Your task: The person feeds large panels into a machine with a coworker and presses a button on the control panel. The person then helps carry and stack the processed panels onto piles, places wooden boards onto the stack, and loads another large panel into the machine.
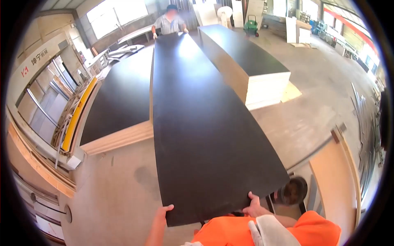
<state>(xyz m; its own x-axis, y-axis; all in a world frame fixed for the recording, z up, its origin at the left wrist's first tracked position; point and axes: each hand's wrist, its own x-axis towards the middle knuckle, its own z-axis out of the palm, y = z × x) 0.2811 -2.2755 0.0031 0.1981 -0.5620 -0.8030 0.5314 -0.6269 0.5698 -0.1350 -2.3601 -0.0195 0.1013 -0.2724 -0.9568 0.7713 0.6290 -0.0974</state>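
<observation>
Fingers of left hand (164,210) and right hand (255,206) pinch the middle board (201,131), probably sharing its weight with a co-worker (169,25)

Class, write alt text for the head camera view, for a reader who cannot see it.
A left hand and right hand grip the near end of a long black board, while a co-worker stands at its far end. A left stack and a right stack of black-topped boards flank it.
</observation>
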